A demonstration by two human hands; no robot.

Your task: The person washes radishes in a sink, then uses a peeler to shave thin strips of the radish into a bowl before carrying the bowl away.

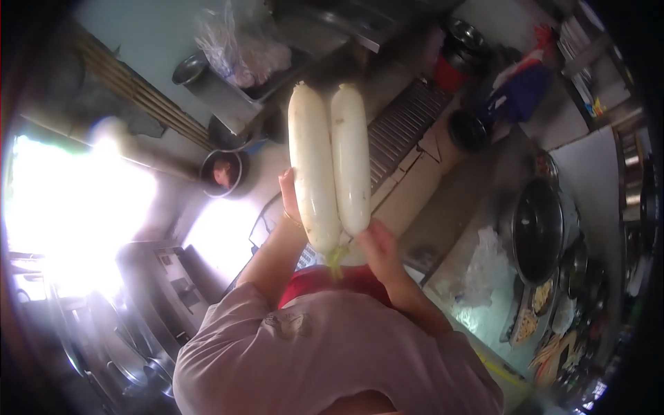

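Observation:
Two long white daikon radishes are held up side by side in front of my chest, nearly upright and touching along their length. My left hand (288, 196) is closed round the left daikon (312, 166) from its outer side, most of its fingers hidden behind it. At the lower end of the right daikon (351, 159), my right hand (377, 243) grips near the tip, slightly blurred, its far fingers out of sight. A pale green stem stub (336, 261) shows at the bottom of the left daikon.
A slatted drain grate (408, 131) runs along the floor ahead. To the right, a worktop carries a large dark bowl (537, 232) and a clear plastic bag (486, 266). A pot (223, 171) stands left of the radishes; a filled plastic bag (245, 55) lies beyond.

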